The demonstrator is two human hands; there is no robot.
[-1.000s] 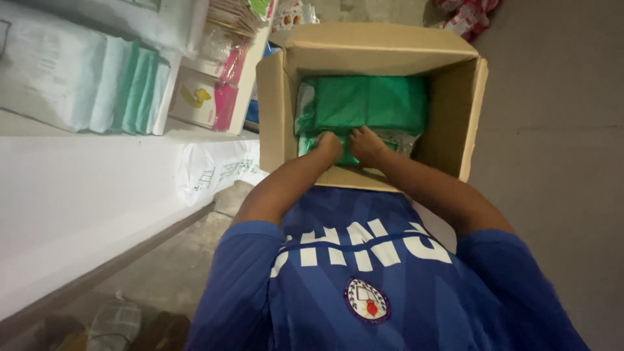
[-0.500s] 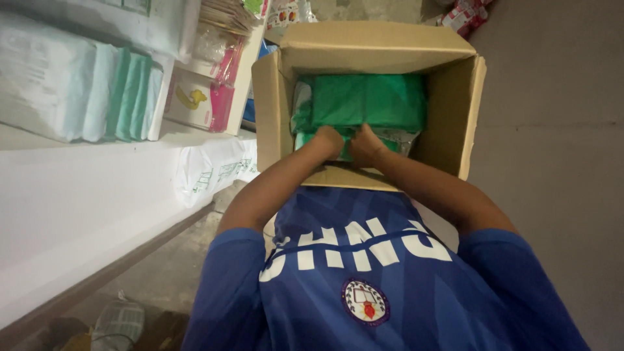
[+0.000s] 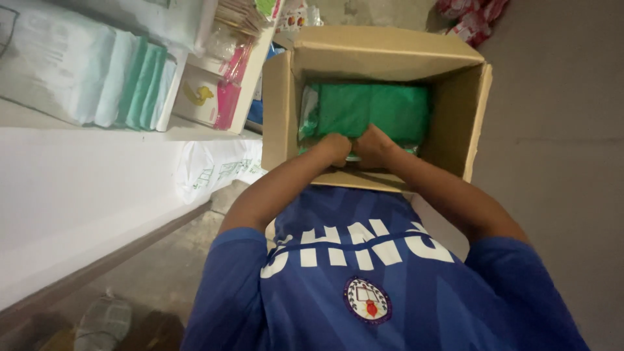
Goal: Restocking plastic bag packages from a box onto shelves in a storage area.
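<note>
Both sets of fingers are curled down and tucked against the near edge of a green packet (image 3: 374,109), the left hand (image 3: 335,148) and right hand (image 3: 374,144) pressed side by side so that their knuckles all but touch. The fingertips are hidden under the hands, so I cannot tell whether they have closed round the packet's edge or only press on it. The packet is flat, wrapped in green plastic, and lies inside an open cardboard box (image 3: 478,97), filling most of the bottom; a paler, whitish wrapper shows at its left side and along the near edge beneath the hands.

The box stands on the floor with its flaps raised, the near flap under the person's wrists. Both bare forearms reach down into it from a blue jersey (image 3: 364,286) with white lettering and a round badge, which takes up the lower part of the view.

To the left of the box runs a white shelf (image 3: 78,195). On it stand packs in pale green and white wrappers (image 3: 97,71), lined up like book spines, and beside them a small white and pink carton (image 3: 208,97). Between the shelf and the box lies a white printed plastic bag (image 3: 214,169). Behind the box, at the top right, are red and white packets (image 3: 471,16) on the grey floor (image 3: 559,182). A sandalled foot (image 3: 104,322) shows at the bottom left.
</note>
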